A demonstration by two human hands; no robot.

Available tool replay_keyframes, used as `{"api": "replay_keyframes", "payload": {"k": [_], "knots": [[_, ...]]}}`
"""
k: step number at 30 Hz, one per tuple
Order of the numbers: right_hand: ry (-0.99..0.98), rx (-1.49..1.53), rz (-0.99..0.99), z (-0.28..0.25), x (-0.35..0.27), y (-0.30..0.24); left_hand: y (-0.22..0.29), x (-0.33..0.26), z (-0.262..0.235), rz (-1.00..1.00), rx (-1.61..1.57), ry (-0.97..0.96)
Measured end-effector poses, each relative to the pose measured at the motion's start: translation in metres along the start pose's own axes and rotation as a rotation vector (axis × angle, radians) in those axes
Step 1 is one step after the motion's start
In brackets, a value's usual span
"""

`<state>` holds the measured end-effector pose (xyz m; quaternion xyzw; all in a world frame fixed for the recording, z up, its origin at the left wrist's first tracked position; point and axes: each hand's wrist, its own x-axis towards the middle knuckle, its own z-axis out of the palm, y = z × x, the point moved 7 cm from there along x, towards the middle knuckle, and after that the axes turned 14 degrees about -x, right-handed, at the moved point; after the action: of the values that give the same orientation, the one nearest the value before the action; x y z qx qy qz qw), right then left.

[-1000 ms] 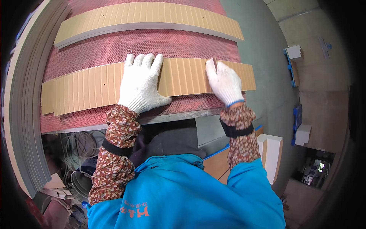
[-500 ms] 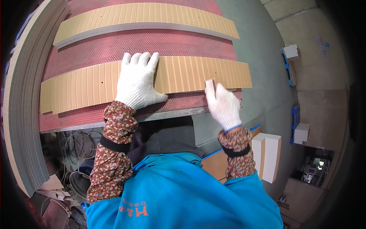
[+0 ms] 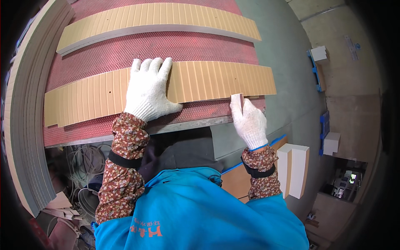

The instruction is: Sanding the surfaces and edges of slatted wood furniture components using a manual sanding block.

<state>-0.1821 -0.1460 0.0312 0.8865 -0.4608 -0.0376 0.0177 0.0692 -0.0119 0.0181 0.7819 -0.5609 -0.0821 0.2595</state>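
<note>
A long tan grooved panel (image 3: 204, 81) with a notched left end lies across the red textured mat. My left hand (image 3: 149, 89), in a white knit glove, rests flat on this panel with its fingers spread and the thumb beyond the near edge. In my gloved right hand (image 3: 251, 121), fingers closed, is a small block (image 3: 237, 98) with a pale top and a reddish-brown side. The block meets the panel's near edge toward the right end; most of it is hidden by the fingers.
A second grooved panel (image 3: 158, 18) lies farther back on the red mat (image 3: 137, 46). Long boards (image 3: 25, 125) are stacked along the left side. Hoses (image 3: 85, 160) and a bucket (image 3: 88, 200) sit below left. White angled pieces (image 3: 296, 171) stand at the lower right.
My right hand has moved slightly toward me and to the right with the small block, off the panel's face to its near edge. My left hand has stayed nearly in place.
</note>
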Motion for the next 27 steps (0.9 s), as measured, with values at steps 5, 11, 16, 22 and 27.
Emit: {"api": "replay_keyframes", "payload": {"k": [5, 11, 16, 22, 27], "knots": [[0.048, -0.004, -0.086, 0.005, 0.006, 0.004, 0.0, 0.0, -0.001, -0.005, -0.011, -0.01], [0.032, -0.029, -0.12, -0.01, 0.067, -0.016, 0.001, 0.001, -0.002, 0.06, -0.006, 0.081], [-0.028, -0.024, -0.082, -0.013, 0.132, -0.029, 0.001, 0.002, 0.0, 0.065, 0.0, 0.086], [-0.075, -0.04, -0.048, -0.011, 0.113, -0.028, 0.0, 0.0, -0.001, 0.058, -0.007, 0.083], [0.017, -0.085, -0.162, -0.002, 0.04, -0.01, -0.001, 0.0, 0.0, -0.004, -0.025, 0.004]]}}
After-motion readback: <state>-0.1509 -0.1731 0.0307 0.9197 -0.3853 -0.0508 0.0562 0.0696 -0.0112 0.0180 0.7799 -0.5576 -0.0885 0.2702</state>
